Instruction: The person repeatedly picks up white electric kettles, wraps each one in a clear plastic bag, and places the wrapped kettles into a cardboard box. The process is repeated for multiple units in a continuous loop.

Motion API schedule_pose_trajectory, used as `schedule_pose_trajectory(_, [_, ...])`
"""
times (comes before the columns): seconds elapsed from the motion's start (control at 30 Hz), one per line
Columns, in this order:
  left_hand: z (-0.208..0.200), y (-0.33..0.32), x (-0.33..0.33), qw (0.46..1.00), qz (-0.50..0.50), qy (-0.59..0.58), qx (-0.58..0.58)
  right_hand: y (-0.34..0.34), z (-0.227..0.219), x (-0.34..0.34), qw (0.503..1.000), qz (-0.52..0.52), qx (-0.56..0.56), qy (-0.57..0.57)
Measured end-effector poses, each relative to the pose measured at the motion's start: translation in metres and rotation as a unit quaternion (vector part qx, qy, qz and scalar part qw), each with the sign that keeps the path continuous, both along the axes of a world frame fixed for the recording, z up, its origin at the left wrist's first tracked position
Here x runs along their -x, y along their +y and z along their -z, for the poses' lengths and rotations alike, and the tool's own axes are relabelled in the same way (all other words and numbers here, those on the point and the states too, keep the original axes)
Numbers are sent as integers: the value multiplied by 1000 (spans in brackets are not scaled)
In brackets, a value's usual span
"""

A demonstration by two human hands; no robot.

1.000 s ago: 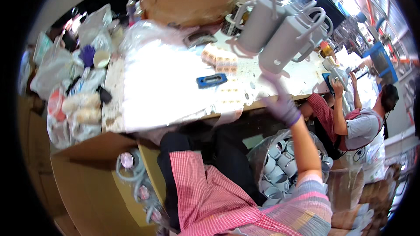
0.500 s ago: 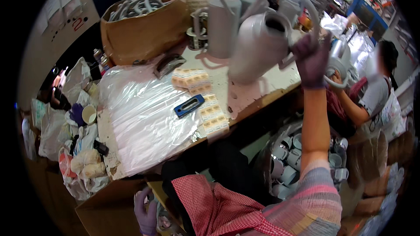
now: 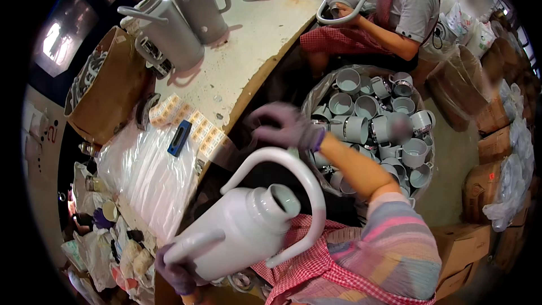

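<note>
A pale grey jug [image 3: 240, 229], with a large curved handle and an open neck, lies tilted above my lap. My left hand [image 3: 176, 271], in a purple glove, grips it at its lower end; some of the fingers are hidden by the jug. My right hand [image 3: 288, 127], gloved too and blurred, is in the air between the table edge and a plastic-lined container. Its fingers look spread, with nothing visible in them. Several grey cup-shaped parts [image 3: 355, 130] with handles fill that container.
Other grey jugs [image 3: 175, 34] stand on the worn white table [image 3: 248, 34]. Sticker sheets [image 3: 206, 135], a blue cutter-like tool [image 3: 179, 138] and plastic sheeting [image 3: 144, 175] lie nearer. A carton [image 3: 101, 99] holds grey handles. A co-worker [image 3: 389, 28] holds another jug.
The jug has passed from my right hand above the table to my left hand over my lap. My right hand has let go and moved lower. The view has turned right.
</note>
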State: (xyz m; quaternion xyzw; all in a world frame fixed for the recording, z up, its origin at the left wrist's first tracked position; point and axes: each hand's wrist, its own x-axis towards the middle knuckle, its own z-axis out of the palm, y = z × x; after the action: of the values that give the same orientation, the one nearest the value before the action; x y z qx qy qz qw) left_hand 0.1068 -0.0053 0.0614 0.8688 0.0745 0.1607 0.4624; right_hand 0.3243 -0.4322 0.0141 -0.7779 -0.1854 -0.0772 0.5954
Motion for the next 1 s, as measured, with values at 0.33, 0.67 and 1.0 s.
schedule_pose_trajectory(0.33, [45, 10, 110, 982, -177, -42, 51, -217, 218, 82, 911, 359, 104, 173])
schedule_pose_trajectory(0.67, [79, 24, 112, 959, -203, -167, 104, -31, 58, 89, 735, -135, -502, 435])
schedule_pose_trajectory(1.0, [59, 2, 123, 953, -249, -142, 92, 120, 13, 85, 793, -370, -259, 408])
